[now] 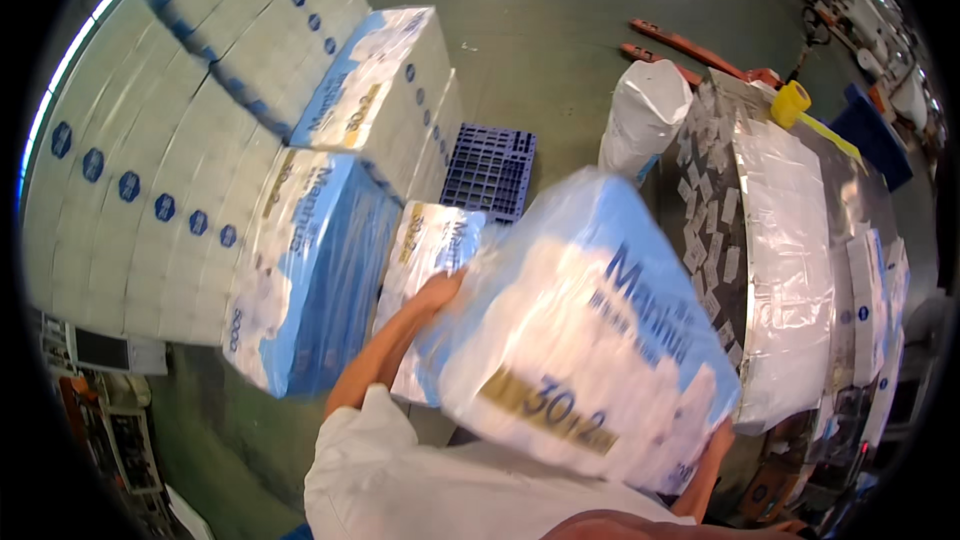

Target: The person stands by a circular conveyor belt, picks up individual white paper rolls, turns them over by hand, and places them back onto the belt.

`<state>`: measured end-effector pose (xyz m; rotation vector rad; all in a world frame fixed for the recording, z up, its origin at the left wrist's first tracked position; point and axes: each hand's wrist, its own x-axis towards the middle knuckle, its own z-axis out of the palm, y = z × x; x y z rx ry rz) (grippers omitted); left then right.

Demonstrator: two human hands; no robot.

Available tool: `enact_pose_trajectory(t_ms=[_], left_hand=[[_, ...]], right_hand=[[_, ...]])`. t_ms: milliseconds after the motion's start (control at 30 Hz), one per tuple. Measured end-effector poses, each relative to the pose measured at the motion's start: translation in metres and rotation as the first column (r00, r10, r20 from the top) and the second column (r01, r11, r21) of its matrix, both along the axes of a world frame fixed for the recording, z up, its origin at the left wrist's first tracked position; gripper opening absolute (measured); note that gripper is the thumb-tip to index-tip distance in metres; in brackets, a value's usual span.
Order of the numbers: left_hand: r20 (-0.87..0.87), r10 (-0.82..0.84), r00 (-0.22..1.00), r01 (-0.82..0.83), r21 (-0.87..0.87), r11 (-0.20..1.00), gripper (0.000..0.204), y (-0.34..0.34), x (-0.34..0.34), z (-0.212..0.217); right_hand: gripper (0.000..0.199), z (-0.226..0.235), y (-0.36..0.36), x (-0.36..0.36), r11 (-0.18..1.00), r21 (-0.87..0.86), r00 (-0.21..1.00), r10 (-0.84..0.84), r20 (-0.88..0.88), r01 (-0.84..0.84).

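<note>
A large plastic-wrapped bulk pack of what looks like paper tissue (590,340), white and blue with a gold band, is held tilted in front of my body. My left hand (445,288) grips its left side, with the fingertips hidden. At its lower right corner my right hand (716,440) holds on, its fingers partly covered by the pack. Beside my left forearm stands a similar pack (425,245), lower down. A stacked pack with a blue side (335,260) rises just left of it.
Tall stacks of white packs (150,160) fill the left. A purple plastic pallet (488,172) lies on the floor ahead. On the right are a white sack (645,110), a worktable with plastic sheeting (790,270) and a yellow roll (790,103). Orange pallet-truck forks (690,48) lie beyond.
</note>
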<state>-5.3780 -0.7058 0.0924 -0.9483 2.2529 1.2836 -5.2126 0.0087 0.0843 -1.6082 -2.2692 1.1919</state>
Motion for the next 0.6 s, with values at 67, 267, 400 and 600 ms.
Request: enact_pose_trajectory(t_ms=[67,267,400,600], left_hand=[[-0.071,0.042,0.997,-0.017,0.323,0.946,0.073,-0.019,-0.031,0.057],[-0.194,0.166,0.967,-0.188,-0.099,0.977,0.070,-0.101,-0.083,0.008],[-0.311,0.350,0.884,-0.367,0.006,0.930,0.064,-0.185,-0.125,0.015],[-0.511,0.671,0.537,-0.594,0.336,0.731,0.041,-0.244,-0.154,0.096]], right_hand=[[0.069,-0.016,0.007,-0.066,0.997,0.071,0.999,0.016,-0.033,-0.013],[0.067,-0.011,-0.065,-0.288,0.972,-0.033,0.972,0.229,-0.050,-0.231],[0.066,0.016,-0.193,-0.477,0.912,0.063,0.889,0.410,-0.206,-0.406],[0.067,0.119,-0.354,-0.718,0.727,-0.089,0.660,0.555,-0.507,-0.681]])
